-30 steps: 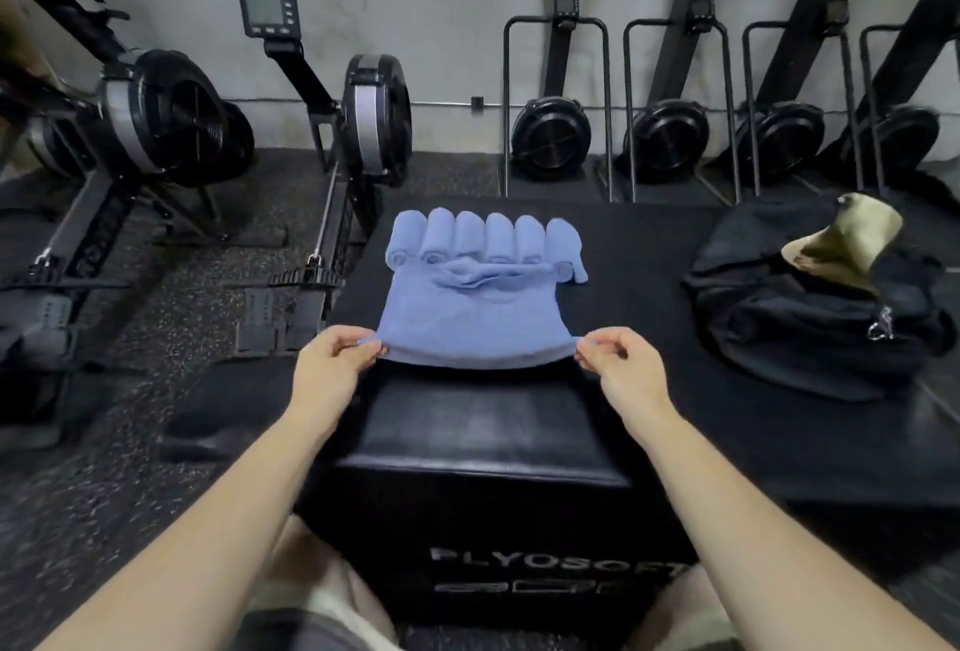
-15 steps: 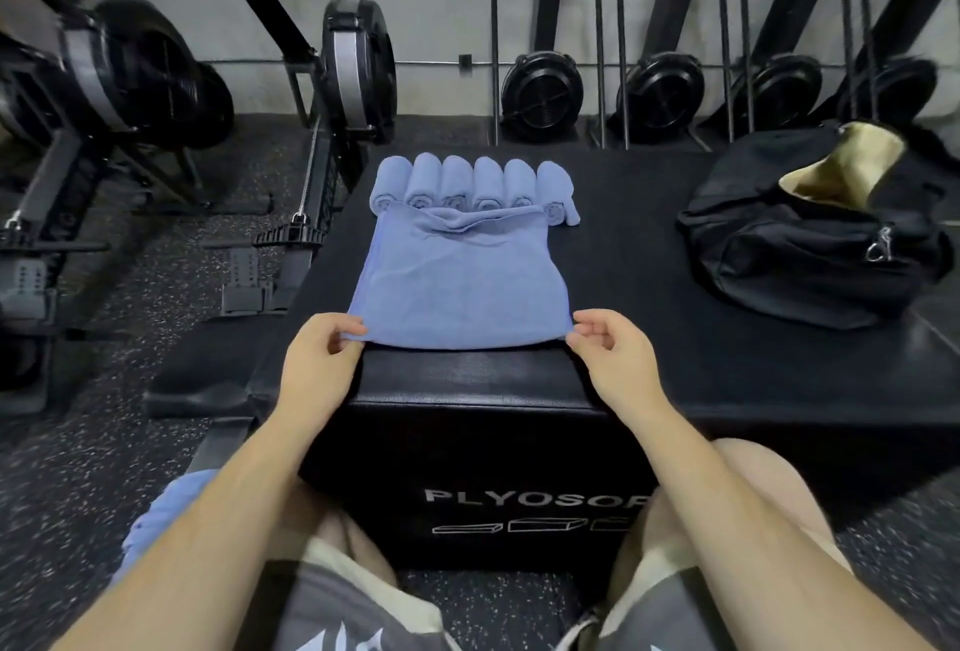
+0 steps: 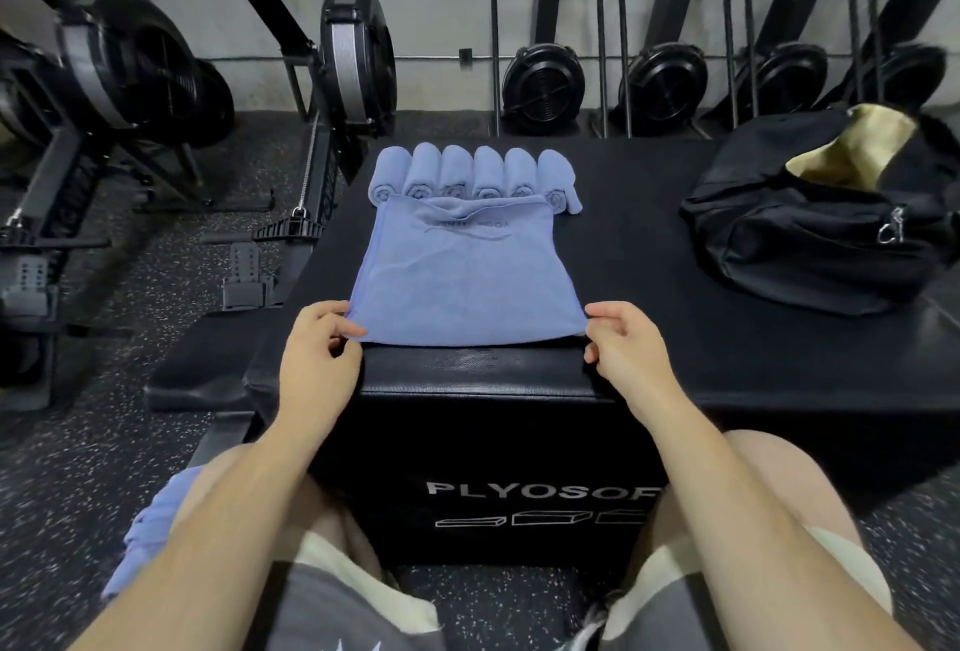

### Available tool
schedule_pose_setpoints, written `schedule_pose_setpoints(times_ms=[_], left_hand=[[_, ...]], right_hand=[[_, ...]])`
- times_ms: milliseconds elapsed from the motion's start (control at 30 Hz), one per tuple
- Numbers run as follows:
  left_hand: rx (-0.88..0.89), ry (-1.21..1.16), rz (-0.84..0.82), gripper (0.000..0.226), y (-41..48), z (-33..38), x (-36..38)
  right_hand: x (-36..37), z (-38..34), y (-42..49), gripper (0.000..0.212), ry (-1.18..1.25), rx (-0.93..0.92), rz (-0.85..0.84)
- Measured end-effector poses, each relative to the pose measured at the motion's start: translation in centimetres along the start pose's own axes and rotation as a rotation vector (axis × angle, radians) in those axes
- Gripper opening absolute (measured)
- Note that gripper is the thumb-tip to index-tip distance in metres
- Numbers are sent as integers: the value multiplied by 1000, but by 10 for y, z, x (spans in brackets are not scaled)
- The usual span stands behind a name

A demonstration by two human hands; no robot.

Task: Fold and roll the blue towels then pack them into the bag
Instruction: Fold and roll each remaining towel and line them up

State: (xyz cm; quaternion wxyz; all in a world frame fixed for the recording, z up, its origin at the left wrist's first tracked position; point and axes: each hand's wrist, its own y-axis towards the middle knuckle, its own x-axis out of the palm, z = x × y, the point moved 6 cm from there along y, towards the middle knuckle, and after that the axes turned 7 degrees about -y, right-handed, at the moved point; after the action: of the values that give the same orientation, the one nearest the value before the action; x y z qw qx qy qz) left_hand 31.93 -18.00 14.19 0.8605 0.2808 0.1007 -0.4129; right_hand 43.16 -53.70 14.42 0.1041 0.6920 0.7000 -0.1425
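Both hands are on the near edge of the flat blue towel [image 3: 465,276], the left hand [image 3: 319,343] pinching one corner, the right hand [image 3: 626,346] the other, which looks like a way to keep the cloth taut and square for rolling. It lies at the front of the black table [image 3: 649,364]. Six rolled towels [image 3: 470,174] line up at its far edge, probably staged together for packing. The bag [image 3: 810,239] sits open to the right, well apart.

Left hand [image 3: 321,344] and right hand [image 3: 626,346] forward, forearms extended, each grip pinching a towel corner
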Motion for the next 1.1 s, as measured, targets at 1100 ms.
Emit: schedule_pose_setpoints(times_ms=[1100], left_hand=[[-23,518,-424,45,-9,27,34]], right_hand=[[75,-38,-13,19,-911,-586,-111]])
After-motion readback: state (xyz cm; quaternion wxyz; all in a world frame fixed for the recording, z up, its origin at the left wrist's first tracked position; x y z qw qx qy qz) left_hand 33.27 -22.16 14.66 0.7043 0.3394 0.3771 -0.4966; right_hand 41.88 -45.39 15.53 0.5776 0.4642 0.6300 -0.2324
